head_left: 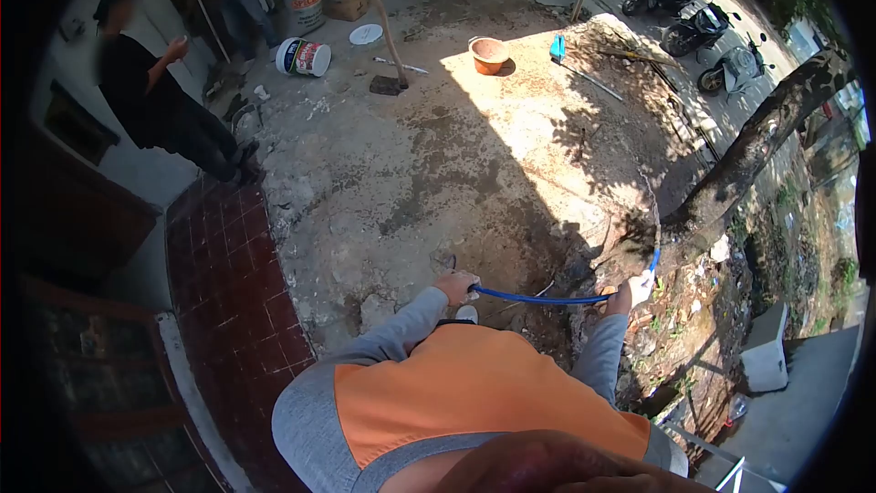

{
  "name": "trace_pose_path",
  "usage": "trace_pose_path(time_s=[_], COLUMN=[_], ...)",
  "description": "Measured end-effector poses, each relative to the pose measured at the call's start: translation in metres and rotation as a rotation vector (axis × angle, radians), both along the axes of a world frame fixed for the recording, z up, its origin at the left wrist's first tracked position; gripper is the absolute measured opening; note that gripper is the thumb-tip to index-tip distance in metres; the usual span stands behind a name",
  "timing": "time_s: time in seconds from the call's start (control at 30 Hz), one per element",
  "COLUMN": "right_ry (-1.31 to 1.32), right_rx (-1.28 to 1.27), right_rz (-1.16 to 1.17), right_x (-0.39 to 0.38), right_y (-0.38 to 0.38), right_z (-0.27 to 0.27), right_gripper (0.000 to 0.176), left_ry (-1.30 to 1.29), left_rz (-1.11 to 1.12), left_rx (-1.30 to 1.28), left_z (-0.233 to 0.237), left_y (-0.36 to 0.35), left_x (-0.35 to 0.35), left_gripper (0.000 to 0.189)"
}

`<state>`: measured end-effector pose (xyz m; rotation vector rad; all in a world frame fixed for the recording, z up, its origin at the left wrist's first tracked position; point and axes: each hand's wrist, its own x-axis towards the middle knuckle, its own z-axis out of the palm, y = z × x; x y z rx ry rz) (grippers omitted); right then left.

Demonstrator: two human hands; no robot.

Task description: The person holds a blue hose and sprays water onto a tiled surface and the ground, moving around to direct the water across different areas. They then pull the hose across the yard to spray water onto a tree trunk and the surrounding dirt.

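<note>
A blue hose [538, 298] runs between my two hands low in the middle of the view, sagging slightly. Its left end sits in my left hand [456, 288], whose fingers are wrapped round it. My right hand [628, 294] is closed on the hose farther along. Beyond that hand the blue length bends upward and meets a paler, dirty stretch lying on the ground by the tree. Both hands are above rough, patchy ground, close in front of my orange and grey top [493, 374].
A long-handled tool [391, 46], a tipped white bucket [304, 58], an orange pot [489, 55] and a blue-headed pole [558, 47] are ahead. Two people stand at left, one in dark clothes [151, 91]. A tree trunk [766, 137] leans at right; motorbikes [703, 32] are parked behind.
</note>
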<state>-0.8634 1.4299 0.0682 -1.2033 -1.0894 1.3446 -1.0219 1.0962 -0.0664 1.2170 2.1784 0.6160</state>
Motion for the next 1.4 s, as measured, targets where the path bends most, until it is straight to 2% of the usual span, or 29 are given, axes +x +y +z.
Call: trace_pose_path(time_s=[0.07, 0.2, 0.27, 0.4, 0.47, 0.53, 0.6, 0.67, 0.73, 0.8, 0.83, 0.87, 0.9, 0.93, 0.97, 1.0, 1.03, 1.07, 1.1, 1.13, 1.17, 1.2, 1.23, 1.3, 1.37, 1.4], right_ry=[0.009, 0.040, 0.032, -0.041, -0.079, -0.120, -0.155, -0.181, -0.183, -0.200, -0.206, -0.208, -0.218, -0.236, -0.267, -0.321, -0.374, -0.515, -0.747, -0.665, -0.637, -0.691, -0.742, -0.820, -0.626, -0.504], right_rx=[0.028, 0.112, 0.146, 0.147, 0.131, 0.126, 0.120, 0.097, 0.071, 0.035, 0.014, -0.008, -0.029, -0.050, -0.068, -0.082, -0.082, -0.158, -0.080, -0.109, 0.127, 0.169, 0.209, 0.438, 0.431, 0.440], right_rz=[0.047, 0.187, 0.363, 0.723, 0.824, 0.841, 0.810, 0.761, 0.715, 0.672, 0.650, 0.628, 0.603, 0.573, 0.535, 0.488, 0.444, 0.585, 0.487, 0.578, 0.633, 0.753, 0.871, 0.913, 0.965, 1.012], right_x=[0.010, 0.032, -0.016, -0.119, -0.142, -0.137, -0.118, -0.090, -0.076, -0.053, -0.043, -0.035, -0.022, -0.002, 0.029, 0.081, 0.097, 0.102, 0.086, 0.084, 0.090, 0.085, 0.083, 0.077, 0.067, 0.064], right_y=[-0.004, -0.008, 0.026, 0.048, 0.045, 0.064, 0.089, 0.108, 0.127, 0.143, 0.150, 0.156, 0.164, 0.175, 0.191, 0.268, 0.266, 0.216, 0.164, 0.122, 0.147, 0.142, 0.126, 0.115, 0.129, 0.127], right_z=[-0.007, -0.048, -0.054, -0.090, -0.110, -0.124, -0.130, -0.140, -0.152, -0.167, -0.177, -0.186, -0.195, -0.204, -0.212, -0.294, -0.260, -0.232, -0.151, -0.087, -0.138, -0.117, -0.091, -0.077, -0.114, -0.107], right_gripper=[0.011, 0.003, 0.003, 0.003, 0.003, 0.003, 0.003, 0.003, 0.004, 0.004, 0.004, 0.004, 0.004, 0.004, 0.004, 0.005, 0.005, 0.039, 0.022, 0.030, 0.038, 0.038, 0.037, 0.033, 0.029, 0.029], left_ry=[-0.053, -0.097, -0.057, 0.035, -0.250, -0.296, -0.252, -0.279, -0.356, -0.278, -0.254, -0.207, -0.086, -0.055, -0.124, -0.085, 0.050, -0.026, -0.028, -0.017, -0.093, -0.134, -0.212, -0.326, -0.306, -0.196], left_rz=[-0.038, 0.066, 0.047, 0.340, 0.577, 0.767, 0.953, 1.155, 1.312, 1.438, 1.471, 1.497, 1.520, 1.549, 1.552, 1.533, 1.493, 1.489, 1.308, 1.118, 1.059, 0.981, 0.843, 0.664, 0.618, 0.657], left_rx=[-0.067, -0.028, 0.064, 0.076, 0.017, 0.085, 0.153, 0.196, 0.264, 0.405, 0.566, 0.487, 0.699, 0.939, 1.038, 0.930, 0.960, 0.936, 0.881, 0.837, 0.699, 0.572, 0.552, 0.343, 0.217, 0.223], left_z=[0.004, 0.000, -0.009, -0.011, -0.002, -0.014, -0.047, -0.059, -0.046, 0.002, 0.034, 0.042, 0.080, 0.097, 0.144, 0.183, 0.191, 0.188, 0.188, 0.184, 0.169, 0.154, 0.112, 0.048, -0.016, -0.059], left_y=[-0.001, -0.003, -0.010, -0.036, -0.056, -0.081, -0.105, -0.123, -0.137, -0.142, -0.143, -0.151, -0.147, -0.145, -0.131, -0.114, -0.092, -0.060, -0.031, -0.003, 0.031, 0.067, 0.093, 0.119, 0.113, 0.098], left_x=[0.001, 0.003, 0.005, 0.011, 0.018, 0.033, 0.054, 0.075, 0.065, 0.026, 0.001, -0.042, -0.065, -0.102, -0.114, -0.114, -0.122, -0.108, -0.095, -0.084, -0.053, -0.015, 0.013, 0.080, 0.136, 0.162], left_gripper=[0.023, 0.027, 0.031, 0.034, 0.034, 0.032, 0.033, 0.039, 0.054, 0.078, 0.096, 0.104, 0.104, 0.102, 0.095, 0.085, 0.064, 0.064, 0.052, 0.042, 0.036, 0.030, 0.031, 0.033, 0.028, 0.027])
